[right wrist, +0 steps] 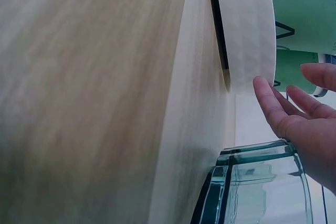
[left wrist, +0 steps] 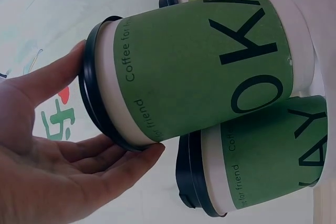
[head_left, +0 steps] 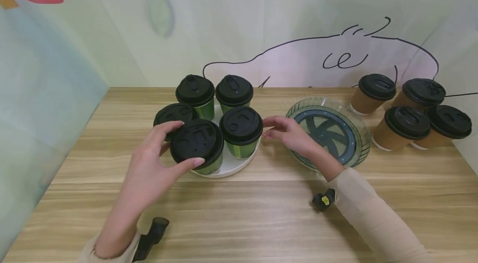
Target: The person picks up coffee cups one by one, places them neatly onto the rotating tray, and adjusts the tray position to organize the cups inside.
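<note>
Several green paper cups with black lids stand close together on a round white tray (head_left: 233, 168). The left hand (head_left: 149, 163) holds the front cup (head_left: 197, 142) by its lid, thumb at the near side and fingers at the far side; in the left wrist view the hand (left wrist: 58, 150) spans the lid of this green cup (left wrist: 194, 72). Beside the tray's right side is the right hand (head_left: 289, 134), its fingertips near the right cup (head_left: 241, 130). The right wrist view shows that hand (right wrist: 304, 114) with one fingertip at the rim of the white tray (right wrist: 247, 35), fingers extended.
A clear greenish ribbed bowl (head_left: 364, 130) lies under and beside the right forearm. Several brown cups (head_left: 392, 132) with black lids stand at the right of the wooden table (head_left: 246, 221). A printed cloth (head_left: 224, 14) hangs behind the table.
</note>
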`<state>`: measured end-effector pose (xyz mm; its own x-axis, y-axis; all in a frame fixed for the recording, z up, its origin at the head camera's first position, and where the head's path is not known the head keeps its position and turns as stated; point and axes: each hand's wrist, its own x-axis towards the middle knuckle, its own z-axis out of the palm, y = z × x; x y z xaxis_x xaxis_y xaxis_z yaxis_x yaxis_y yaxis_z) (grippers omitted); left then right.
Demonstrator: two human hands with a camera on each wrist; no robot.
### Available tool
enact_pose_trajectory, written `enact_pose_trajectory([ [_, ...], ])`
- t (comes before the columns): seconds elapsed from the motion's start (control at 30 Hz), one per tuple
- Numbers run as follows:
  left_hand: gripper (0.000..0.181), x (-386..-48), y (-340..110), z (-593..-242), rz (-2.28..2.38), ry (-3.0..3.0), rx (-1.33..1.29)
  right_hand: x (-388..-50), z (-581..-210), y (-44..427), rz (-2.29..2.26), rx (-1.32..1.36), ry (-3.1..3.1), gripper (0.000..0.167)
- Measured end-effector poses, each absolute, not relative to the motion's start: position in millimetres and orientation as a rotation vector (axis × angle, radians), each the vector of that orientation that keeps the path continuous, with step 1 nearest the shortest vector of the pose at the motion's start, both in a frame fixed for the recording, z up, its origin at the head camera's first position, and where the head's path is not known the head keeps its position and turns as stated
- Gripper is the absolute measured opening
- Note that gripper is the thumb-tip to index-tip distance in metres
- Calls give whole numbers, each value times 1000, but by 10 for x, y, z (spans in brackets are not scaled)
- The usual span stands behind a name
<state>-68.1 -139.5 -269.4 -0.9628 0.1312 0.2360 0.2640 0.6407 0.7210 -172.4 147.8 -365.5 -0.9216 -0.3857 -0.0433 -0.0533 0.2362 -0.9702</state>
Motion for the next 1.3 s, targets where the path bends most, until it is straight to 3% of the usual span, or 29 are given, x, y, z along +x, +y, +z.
enact_pose_trajectory([
  [1.3,70,-735,-1388,-2755,-1239,-2762,-379,-1715,-3646,1482,-1727,-414,2245,30],
])
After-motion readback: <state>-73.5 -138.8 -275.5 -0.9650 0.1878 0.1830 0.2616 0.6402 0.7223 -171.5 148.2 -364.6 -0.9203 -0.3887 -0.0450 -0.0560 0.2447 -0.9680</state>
